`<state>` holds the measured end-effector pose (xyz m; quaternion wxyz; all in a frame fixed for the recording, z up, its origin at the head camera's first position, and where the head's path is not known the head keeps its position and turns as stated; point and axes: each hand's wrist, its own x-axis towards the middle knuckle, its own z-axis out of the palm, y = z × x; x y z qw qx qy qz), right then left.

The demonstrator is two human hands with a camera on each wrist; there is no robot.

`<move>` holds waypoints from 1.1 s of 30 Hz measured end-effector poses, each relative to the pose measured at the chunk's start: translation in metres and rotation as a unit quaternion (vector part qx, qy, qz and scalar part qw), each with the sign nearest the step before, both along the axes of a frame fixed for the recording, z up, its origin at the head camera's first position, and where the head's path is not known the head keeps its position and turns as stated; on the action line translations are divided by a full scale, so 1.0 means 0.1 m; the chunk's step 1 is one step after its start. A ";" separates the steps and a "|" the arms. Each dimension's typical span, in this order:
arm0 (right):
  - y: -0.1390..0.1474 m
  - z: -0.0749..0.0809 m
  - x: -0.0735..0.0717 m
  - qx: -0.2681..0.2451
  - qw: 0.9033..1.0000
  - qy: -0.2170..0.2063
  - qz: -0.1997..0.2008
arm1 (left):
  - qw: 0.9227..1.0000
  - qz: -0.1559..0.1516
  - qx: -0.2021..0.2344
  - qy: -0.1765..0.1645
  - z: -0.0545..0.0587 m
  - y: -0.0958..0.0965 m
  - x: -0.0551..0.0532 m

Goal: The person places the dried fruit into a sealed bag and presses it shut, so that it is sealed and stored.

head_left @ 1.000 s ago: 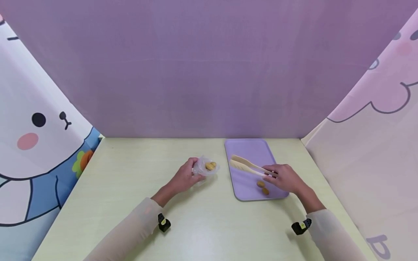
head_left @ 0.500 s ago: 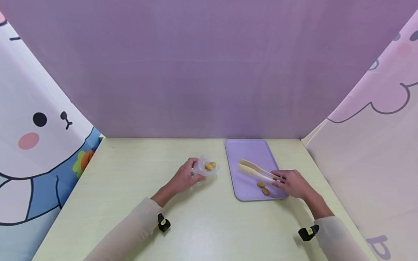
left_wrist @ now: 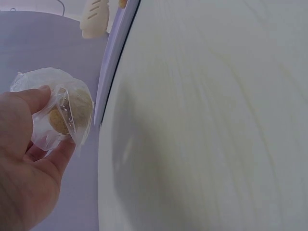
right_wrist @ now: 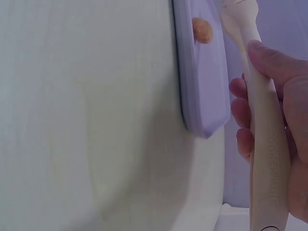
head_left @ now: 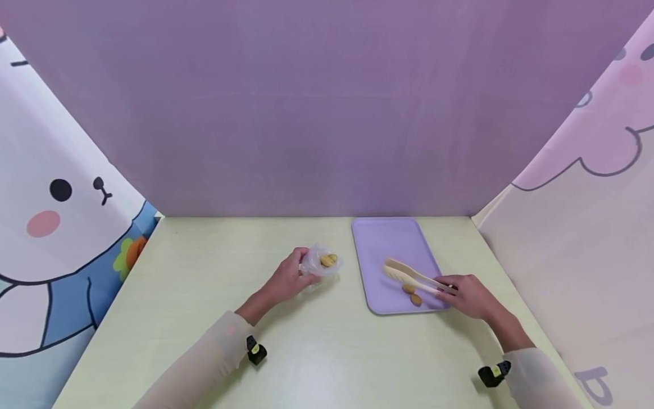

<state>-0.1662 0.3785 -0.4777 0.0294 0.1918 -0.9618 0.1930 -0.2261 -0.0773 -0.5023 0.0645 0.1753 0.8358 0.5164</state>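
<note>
My left hand (head_left: 286,279) holds a clear plastic bag (head_left: 313,262) by its side, thumb and fingers around it. Several golden-brown oval food pieces (head_left: 328,261) show at the bag's mouth; film partly veils them in the left wrist view. Cream tongs (head_left: 400,276) lie in the grip of my right hand (head_left: 472,296), their tips over the lilac tray (head_left: 380,238), slightly apart with nothing between them. Two brown oval pieces (head_left: 416,300) rest on the tray near its front, one partly overlapped by the tongs. Raised lettering marks the tongs' handle (right_wrist: 269,168).
The pale wooden table (head_left: 204,267) spreads left and in front of the tray. A purple backdrop (head_left: 317,113) stands at the table's far edge, with printed cartoon cloths (head_left: 76,227) at the sides. A small black camera sits on each wrist.
My right hand has carried the tongs rightward and toward the front, so their tips moved from the tray's left edge to near the two pieces. The left hand and bag have stayed put.
</note>
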 end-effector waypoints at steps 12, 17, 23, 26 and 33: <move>0.16 -0.05 0.10 -0.010 0.999 -0.032 -0.009 | 1.000 0.000 0.002 -0.008 0.00 -0.02 0.00; 0.25 -0.04 0.14 -0.019 0.999 -0.029 -0.008 | 1.000 0.000 0.001 -0.010 0.01 -0.03 0.00; 0.36 -0.03 0.19 -0.021 0.999 -0.041 -0.013 | 1.000 0.000 0.000 -0.012 0.01 -0.03 -0.01; 0.39 -0.04 0.21 -0.026 0.998 -0.050 -0.015 | 1.000 -0.001 0.000 -0.011 0.01 -0.03 -0.01; 0.38 -0.04 0.23 -0.041 0.996 -0.078 -0.011 | 1.000 -0.001 0.008 -0.011 -0.02 -0.02 -0.01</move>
